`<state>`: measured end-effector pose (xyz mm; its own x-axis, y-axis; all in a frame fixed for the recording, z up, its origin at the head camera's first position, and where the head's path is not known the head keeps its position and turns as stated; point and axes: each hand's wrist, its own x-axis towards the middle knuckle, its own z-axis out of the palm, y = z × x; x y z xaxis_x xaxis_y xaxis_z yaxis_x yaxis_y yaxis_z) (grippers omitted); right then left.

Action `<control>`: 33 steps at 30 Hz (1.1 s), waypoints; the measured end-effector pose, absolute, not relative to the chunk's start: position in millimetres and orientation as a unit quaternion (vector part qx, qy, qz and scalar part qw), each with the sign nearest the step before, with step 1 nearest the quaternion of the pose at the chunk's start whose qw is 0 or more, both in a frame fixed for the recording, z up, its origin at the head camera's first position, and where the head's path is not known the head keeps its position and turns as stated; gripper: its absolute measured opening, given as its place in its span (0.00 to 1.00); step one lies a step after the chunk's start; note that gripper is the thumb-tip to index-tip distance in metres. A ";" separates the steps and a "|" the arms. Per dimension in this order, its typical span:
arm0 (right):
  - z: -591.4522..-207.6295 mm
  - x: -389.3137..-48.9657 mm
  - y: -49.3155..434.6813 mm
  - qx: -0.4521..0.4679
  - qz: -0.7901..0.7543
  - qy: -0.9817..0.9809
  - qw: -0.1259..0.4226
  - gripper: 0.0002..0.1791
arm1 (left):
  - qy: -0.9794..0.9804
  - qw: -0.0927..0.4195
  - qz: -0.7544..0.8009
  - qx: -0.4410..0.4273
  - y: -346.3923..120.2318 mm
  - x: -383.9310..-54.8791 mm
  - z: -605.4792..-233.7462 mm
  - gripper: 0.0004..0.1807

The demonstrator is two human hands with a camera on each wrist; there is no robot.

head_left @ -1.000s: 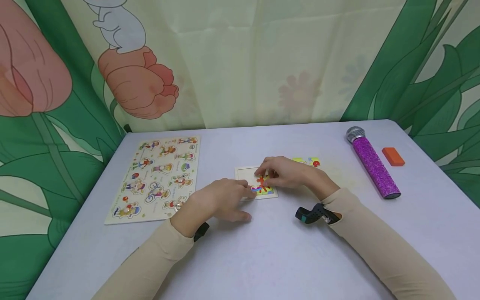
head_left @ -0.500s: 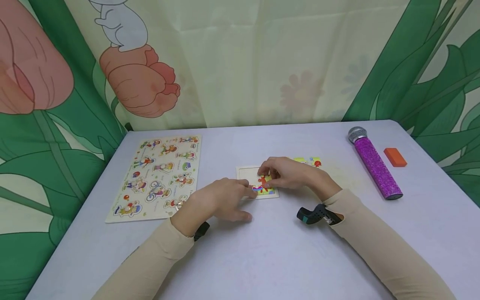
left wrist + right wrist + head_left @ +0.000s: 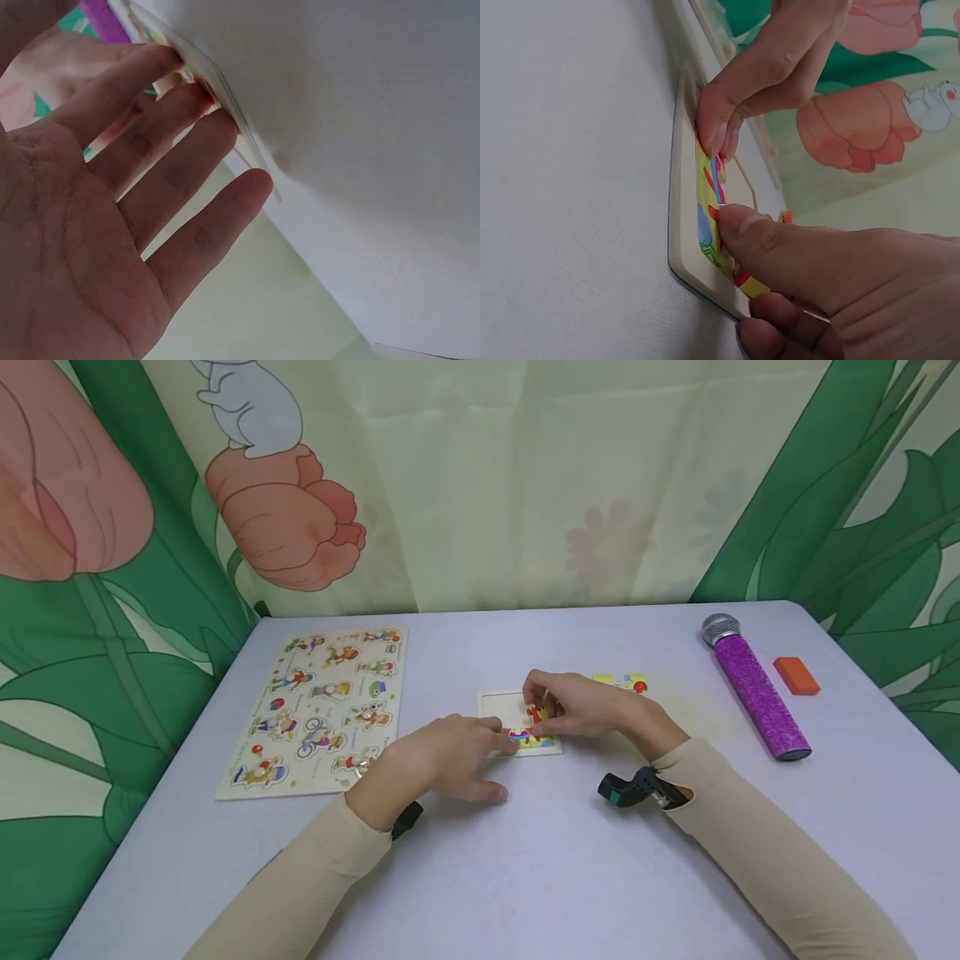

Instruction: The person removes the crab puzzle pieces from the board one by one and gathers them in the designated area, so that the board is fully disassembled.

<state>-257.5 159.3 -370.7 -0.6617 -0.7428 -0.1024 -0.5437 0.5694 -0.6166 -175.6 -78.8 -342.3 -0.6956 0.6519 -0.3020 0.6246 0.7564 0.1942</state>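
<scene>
Below and around both hands spreads a pale, lavender-white surface [image 3: 562,868], smooth out to its edges. Beyond the hands hangs a cream cloth backdrop [image 3: 487,485] printed with a white rabbit, coral tulips and broad green leaves, the leaves also rising at either side. To the right of the right hand lie a glittery purple microphone [image 3: 757,693] with a silver mesh head and, farther right, an orange block [image 3: 797,676]. To the left of the left hand, reaching just behind its wrist, is a large cream board [image 3: 318,783] with rows of cartoon figures.

Between the hands lies a small square tray [image 3: 501,703], pale and wood-toned, with rounded corners and a raised rim. Along its near side sit bright puzzle pieces [image 3: 536,743] in yellow, green, blue and red. The left hand [image 3: 450,756] is loose, fingers extended, tips touching the tray and its pieces. The right hand [image 3: 581,703] pinches a red-and-yellow piece [image 3: 537,713] between thumb and fingers at the tray's right side; the fingers hide much of it. Just beyond the right hand, partly covered, more yellow pieces [image 3: 618,680] show a red dot.
</scene>
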 end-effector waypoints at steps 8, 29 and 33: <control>-373.0 -255.0 164.8 -0.362 -0.309 0.869 0.136 0.17 | 0.920 0.179 0.038 0.346 -78.3 -177.1 -341.0 0.31; -367.3 -255.8 189.4 -0.388 -0.385 0.834 0.080 0.20 | 0.920 0.184 0.037 0.343 -79.3 -175.1 -343.6 0.32; -361.4 -255.9 198.4 -0.387 -0.372 0.842 0.055 0.19 | 0.918 0.173 0.040 0.353 -78.6 -175.7 -344.1 0.32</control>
<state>-255.9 198.4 -361.4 -0.6936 -0.6934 0.1954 -0.6111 0.4227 -0.6693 -175.7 -78.6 -344.1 -0.6902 0.6629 -0.2901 0.6353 0.7471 0.1957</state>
